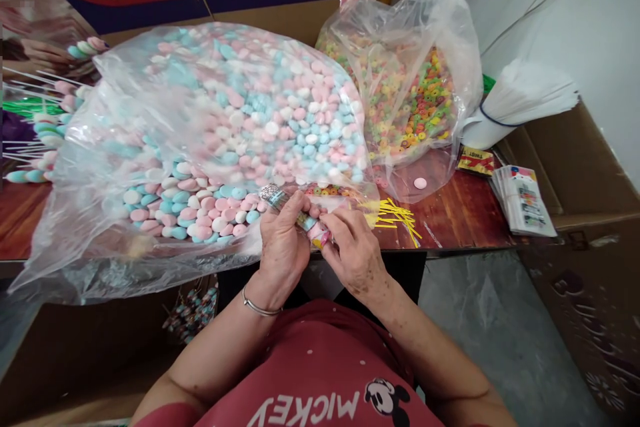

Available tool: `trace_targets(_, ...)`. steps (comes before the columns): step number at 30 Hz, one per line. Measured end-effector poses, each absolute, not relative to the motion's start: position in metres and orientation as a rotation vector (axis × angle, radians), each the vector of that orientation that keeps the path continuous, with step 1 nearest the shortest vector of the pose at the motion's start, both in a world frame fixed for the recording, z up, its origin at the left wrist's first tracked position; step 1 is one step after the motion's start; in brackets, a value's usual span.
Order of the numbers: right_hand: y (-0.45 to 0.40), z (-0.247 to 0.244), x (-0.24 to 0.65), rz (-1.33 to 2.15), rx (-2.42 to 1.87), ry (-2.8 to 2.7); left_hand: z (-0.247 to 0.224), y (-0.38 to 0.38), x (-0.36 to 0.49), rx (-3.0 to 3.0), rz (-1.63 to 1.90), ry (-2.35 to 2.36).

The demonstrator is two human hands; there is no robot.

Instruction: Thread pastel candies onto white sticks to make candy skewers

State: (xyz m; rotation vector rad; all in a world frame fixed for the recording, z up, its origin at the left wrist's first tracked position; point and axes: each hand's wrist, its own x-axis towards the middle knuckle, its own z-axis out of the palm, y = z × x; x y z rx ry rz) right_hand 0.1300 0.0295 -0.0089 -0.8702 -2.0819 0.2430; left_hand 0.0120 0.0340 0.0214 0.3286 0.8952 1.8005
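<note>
At the centre of the frame, just over the front edge of the tabletop (453,213), a small printed packet (303,221) sits between both hands. The left hand (286,240) is wrapped round its upper left part, thumb pressed along the face, probably to keep the slippery wrapper from twisting. The right hand (355,247) has thumb and forefinger pinched together at the lower right end; this seems the grip for fine work, while the other steadies. Whether the fingertips also hold some smaller bit there cannot be told.

The large clear bag (75,240) spreads across the left and middle of the frame, its mouth toward the person, likely so the pastel pieces (190,200) lie within easy reach. A second clear bag (457,13) of ring-shaped pieces (430,100) stands at upper right, perhaps apart to keep the kinds from mixing.

Yellow strips (397,217) lie loose right of centre, near the right hand, where they would be easy to pick up. At the right, a white mug (483,130) holds a sheaf of white sleeves or sticks (535,93) upright, and a stack of printed pouches (523,203) appears banded, presumably to stay tidy.
</note>
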Motion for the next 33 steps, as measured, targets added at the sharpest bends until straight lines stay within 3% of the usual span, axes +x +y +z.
trace_targets(9,0.028,-0.005,0.144,0.236,-0.989,-1.785,0.013,0.04,0.008,0.283,1.852,0.9)
trace_targets(15,0.008,0.002,0.135,0.851,-1.058,-1.758,0.018,0.035,0.011,0.608,2.1,0.879)
trace_targets(19,0.006,-0.011,0.122,1.019,-1.072,-1.622,0.02,0.025,0.021,0.603,2.047,0.884)
trace_targets(22,0.014,-0.014,0.128,0.96,-1.051,-1.542,0.019,0.017,0.013,0.596,1.891,0.839)
trace_targets(28,0.038,0.006,0.163,0.54,-0.767,-1.812,0.015,0.007,-0.05,0.574,1.219,0.701)
trace_targets(33,0.044,0.014,0.162,0.541,-0.426,-2.036,0.009,0.004,-0.048,0.748,0.789,0.561)
